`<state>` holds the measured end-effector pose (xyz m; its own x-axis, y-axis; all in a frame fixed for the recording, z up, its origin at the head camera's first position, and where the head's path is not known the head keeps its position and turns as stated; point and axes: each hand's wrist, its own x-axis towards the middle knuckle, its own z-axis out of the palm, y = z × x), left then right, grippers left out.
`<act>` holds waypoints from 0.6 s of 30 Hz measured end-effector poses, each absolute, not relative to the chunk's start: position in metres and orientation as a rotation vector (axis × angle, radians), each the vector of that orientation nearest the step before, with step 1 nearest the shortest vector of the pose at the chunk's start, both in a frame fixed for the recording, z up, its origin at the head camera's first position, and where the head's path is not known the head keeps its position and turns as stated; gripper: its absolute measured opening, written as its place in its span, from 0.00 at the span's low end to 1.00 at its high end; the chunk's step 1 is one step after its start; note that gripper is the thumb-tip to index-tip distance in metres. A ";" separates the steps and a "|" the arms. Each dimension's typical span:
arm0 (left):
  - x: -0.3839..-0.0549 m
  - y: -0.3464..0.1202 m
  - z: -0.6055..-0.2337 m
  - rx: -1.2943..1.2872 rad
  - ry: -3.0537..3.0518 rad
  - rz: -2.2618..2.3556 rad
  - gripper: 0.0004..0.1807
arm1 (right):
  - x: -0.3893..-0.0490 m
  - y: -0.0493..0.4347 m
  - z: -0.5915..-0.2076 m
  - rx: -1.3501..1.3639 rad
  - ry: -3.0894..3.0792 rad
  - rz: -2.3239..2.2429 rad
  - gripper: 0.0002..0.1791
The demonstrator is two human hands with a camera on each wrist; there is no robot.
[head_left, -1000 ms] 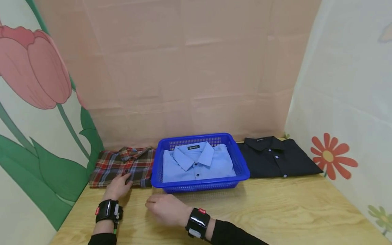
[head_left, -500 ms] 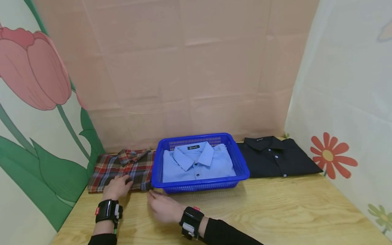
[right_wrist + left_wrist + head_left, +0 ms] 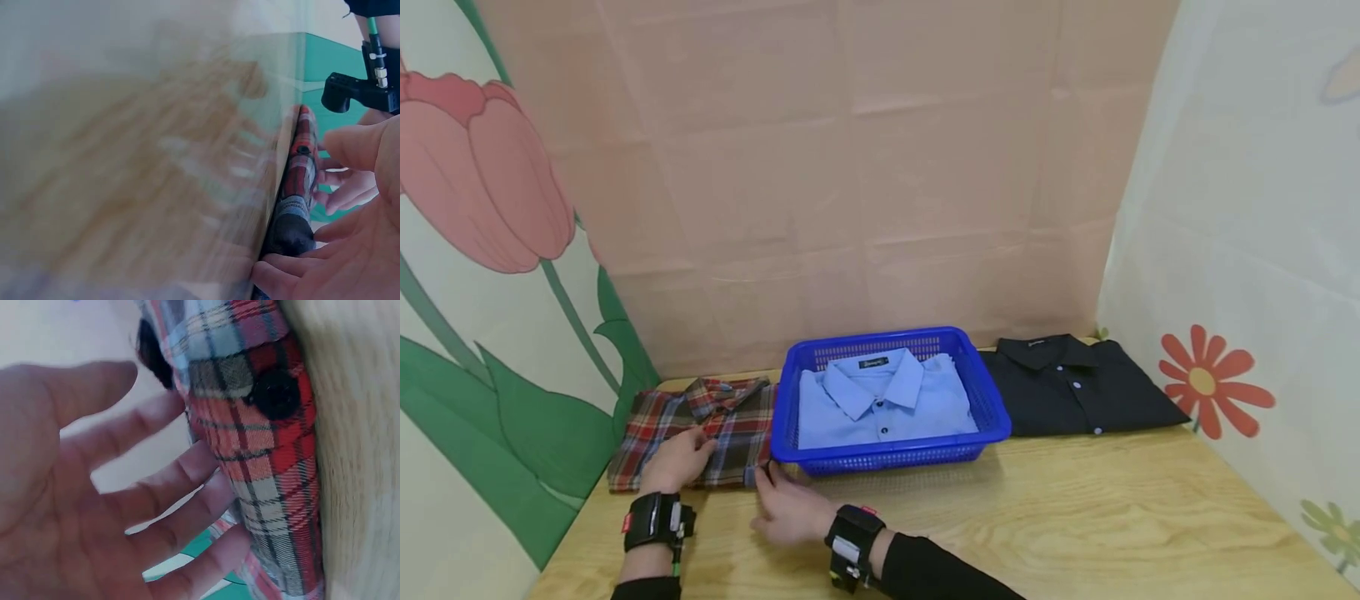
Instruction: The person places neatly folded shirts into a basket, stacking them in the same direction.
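Observation:
A folded plaid shirt (image 3: 741,442) in red, brown and blue lies on the table, left of the blue basket. My left hand (image 3: 676,461) rests its fingertips on top of it, near the front edge. The left wrist view shows those fingers fairly straight against the cloth, thumb apart, with a dark button (image 3: 275,394) beside them. At the shirt's front right corner is my right hand (image 3: 793,504). In the right wrist view its extended fingertips (image 3: 272,278) touch or nearly touch the shirt's edge, and its thumb stands away from the cloth.
The blue plastic basket (image 3: 887,454) holds a folded light blue shirt (image 3: 842,421) and stands close against the plaid shirt's right side. Right of it lies a folded black shirt (image 3: 1075,387). A pinkish-brown sheet (image 3: 880,208) hangs behind the table.
The plaid shirt has slid toward me under my left hand, showing a strip of table behind it. My right hand has moved left and forward to the shirt's corner.

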<state>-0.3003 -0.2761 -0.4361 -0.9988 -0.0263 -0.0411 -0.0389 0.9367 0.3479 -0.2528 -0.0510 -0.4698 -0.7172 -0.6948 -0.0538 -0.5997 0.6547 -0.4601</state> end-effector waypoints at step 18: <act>-0.287 -0.331 -0.451 -0.476 2.944 0.808 0.43 | -0.259 -0.079 -0.458 -0.665 2.722 -0.701 0.44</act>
<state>-0.2873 -0.3314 -0.4507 -0.9513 -0.2797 -0.1296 -0.3067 0.8159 0.4901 -0.2587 -0.0793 -0.4584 -0.8637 -0.4880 -0.1259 -0.3664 0.7796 -0.5079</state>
